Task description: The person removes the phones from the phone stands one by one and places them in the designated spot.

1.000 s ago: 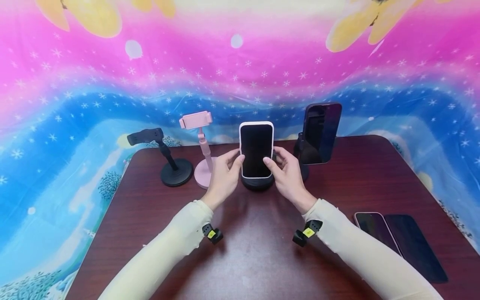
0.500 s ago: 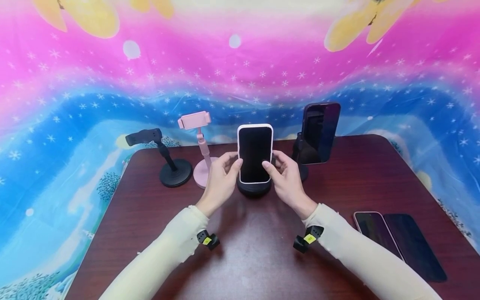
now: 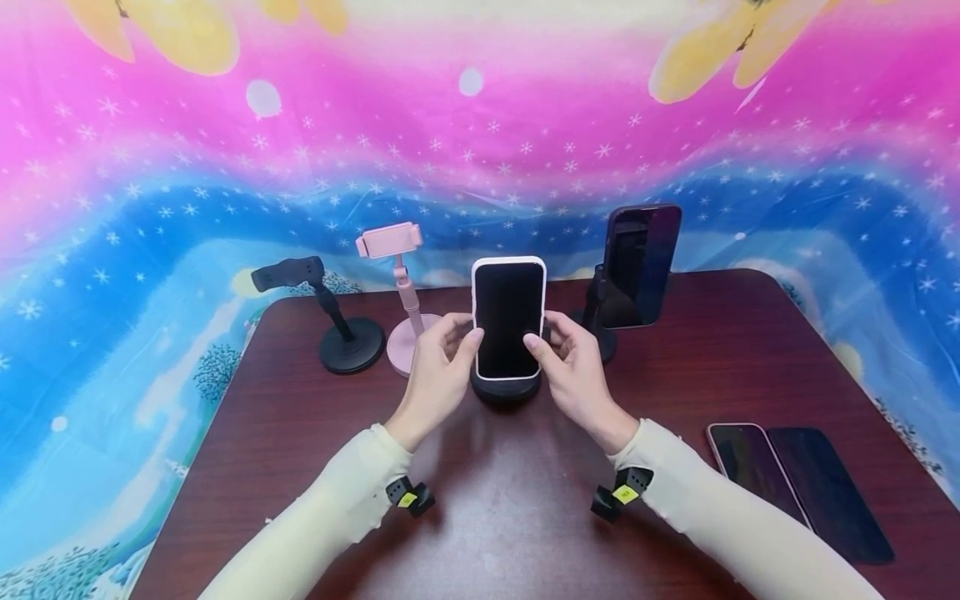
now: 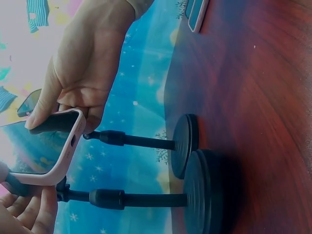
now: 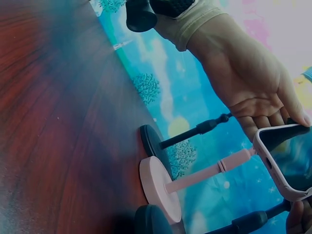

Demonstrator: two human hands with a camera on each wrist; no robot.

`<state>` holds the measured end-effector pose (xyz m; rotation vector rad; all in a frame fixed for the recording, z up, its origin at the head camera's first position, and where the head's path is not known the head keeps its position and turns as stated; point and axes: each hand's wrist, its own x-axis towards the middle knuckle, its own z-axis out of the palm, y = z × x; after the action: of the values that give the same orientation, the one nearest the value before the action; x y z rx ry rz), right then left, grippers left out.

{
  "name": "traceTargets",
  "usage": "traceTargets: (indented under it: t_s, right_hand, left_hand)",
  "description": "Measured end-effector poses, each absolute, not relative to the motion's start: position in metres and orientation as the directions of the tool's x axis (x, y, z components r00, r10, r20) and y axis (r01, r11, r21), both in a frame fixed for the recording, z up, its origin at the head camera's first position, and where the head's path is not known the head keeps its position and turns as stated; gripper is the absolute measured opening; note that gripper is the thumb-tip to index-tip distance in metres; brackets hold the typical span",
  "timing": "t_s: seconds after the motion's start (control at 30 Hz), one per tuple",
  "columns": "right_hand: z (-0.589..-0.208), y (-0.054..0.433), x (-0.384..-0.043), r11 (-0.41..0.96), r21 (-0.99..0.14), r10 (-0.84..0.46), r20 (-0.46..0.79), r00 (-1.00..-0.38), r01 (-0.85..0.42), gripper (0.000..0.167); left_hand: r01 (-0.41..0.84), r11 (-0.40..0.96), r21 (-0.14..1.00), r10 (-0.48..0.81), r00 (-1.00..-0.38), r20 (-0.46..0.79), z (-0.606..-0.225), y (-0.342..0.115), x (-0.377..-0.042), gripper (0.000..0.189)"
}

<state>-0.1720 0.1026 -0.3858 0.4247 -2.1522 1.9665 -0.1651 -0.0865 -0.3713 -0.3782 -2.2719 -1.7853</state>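
Observation:
A smartphone (image 3: 508,318) in a pale case stands upright, dark screen facing me. My left hand (image 3: 435,375) holds its left edge, thumb at the front and fingers behind. On the opposite edge my right hand (image 3: 581,375) grips it likewise, thumb over the screen. Behind the phone is a black phone stand, whose round base (image 3: 506,392) shows below; its post (image 4: 112,199) appears in the left wrist view. The phone hides the stand's clamp, so how the two join cannot be told. The right wrist view shows the phone's bottom edge (image 5: 273,168) between both hands.
To the left stand a black phone stand (image 3: 351,343) and a pink one (image 3: 407,287). At right, another smartphone (image 3: 642,267) sits upright on a black stand. Two phones, one pink-edged (image 3: 750,458) and one dark (image 3: 828,492), lie at the table's (image 3: 480,533) right side.
The phone and the stand's base have moved a short way toward me, with both hands holding on throughout. The other stands and phones have stayed put.

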Motion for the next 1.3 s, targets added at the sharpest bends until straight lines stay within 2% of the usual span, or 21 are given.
traceTargets:
  t_s: [0.57,1.1,1.3]
  right_hand:
    - [-0.390,0.104,-0.150,0.053,-0.921,-0.078,0.382,-0.921,-0.387,0.033]
    - [-0.398,0.105,-0.137,0.074,-0.912,-0.077,0.399,-0.914,-0.404,0.032]
    - [-0.401,0.105,-0.132,0.049,-0.912,-0.074,0.404,-0.912,-0.408,0.033]
  left_hand:
    - [0.349,0.230,0.908,0.085,-0.937,0.339,-0.374,-0.089,-0.143,0.025]
    - [0.324,0.185,0.928,0.050,-0.946,0.320,-0.379,-0.086,-0.125,0.026]
    - [0.345,0.209,0.915,0.054,-0.938,0.341,-0.382,-0.086,-0.121,0.025]
